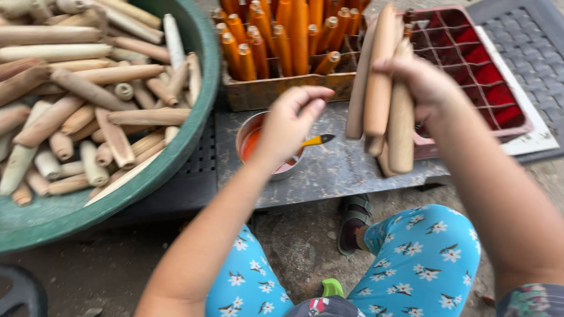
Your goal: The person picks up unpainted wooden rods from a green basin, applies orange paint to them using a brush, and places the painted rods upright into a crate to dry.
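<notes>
Nearest the camera: knees in blue floral trousers (pixel 423 258), a sandalled foot (pixel 353 223) on the bare ground between them.

Left hand (pixel 291 120) hovers over a small paint can (pixel 249 138) of orange paint – fingers curled in loosely, thumb and fingertips nearly pinched, nothing clearly between them. A paintbrush (pixel 317 140) with yellow ferrule and dark tip sticks out from under that hand, lying across the can's rim; whether the hand touches it, cannot tell.

Right hand (pixel 420 85) is closed around a bundle of unpainted wooden sticks (pixel 382 88), four or so, held upright and slightly tilted, lower ends hanging just above the grey slab (pixel 335 170) the can sits on.

To the left, a big green basin (pixel 176 158) heaped with bare wooden sticks lying every which way.

Further back – a wooden crate (pixel 276 88) packed with orange-painted sticks (pixel 288 35) standing on end, just behind the can. Right of it a red wire-grid tray (pixel 482 76), partly behind the held bundle, resting on a white board (pixel 529 138); a dark mat (pixel 531 35) beyond.
</notes>
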